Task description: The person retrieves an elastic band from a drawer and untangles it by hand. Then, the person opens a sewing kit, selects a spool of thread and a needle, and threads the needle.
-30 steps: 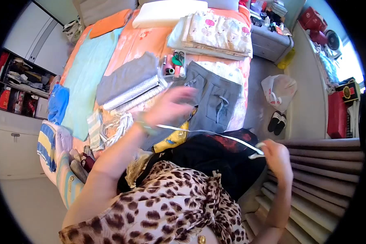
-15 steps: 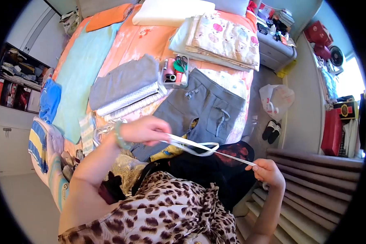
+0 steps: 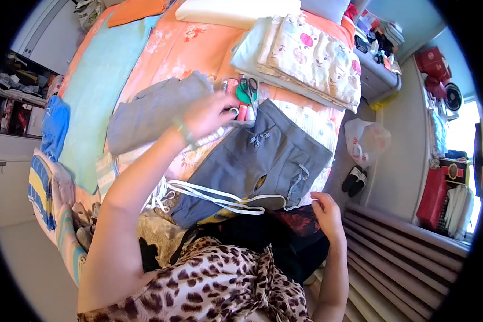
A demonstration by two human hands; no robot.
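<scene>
My left hand (image 3: pixel 212 114) reaches over the near left side of a clear plastic sewing box (image 3: pixel 244 124), fingers stretched apart and slightly blurred. Inside the box are dark-handled scissors (image 3: pixel 250 85), a green item (image 3: pixel 243 95) and several thread spools. No object shows in that hand. My right hand (image 3: pixel 327 213) is open above the lower right of the grey trousers (image 3: pixel 225 155), thumb and fingers apart. A long white elastic band (image 3: pixel 214 196) lies in loose loops across the trouser legs, its right end close to my right hand.
A folded grey cloth (image 3: pixel 150 112) lies left of the trousers on the orange bedspread (image 3: pixel 166 48). Folded fruit-print bedding (image 3: pixel 311 59) sits at the back right. On the floor are a plastic bag (image 3: pixel 359 142) and black slippers (image 3: pixel 354 180).
My left hand has let go of the white band and moved up to the sewing box. My right hand has released its end and shifted slightly left; the band now lies on the trousers.
</scene>
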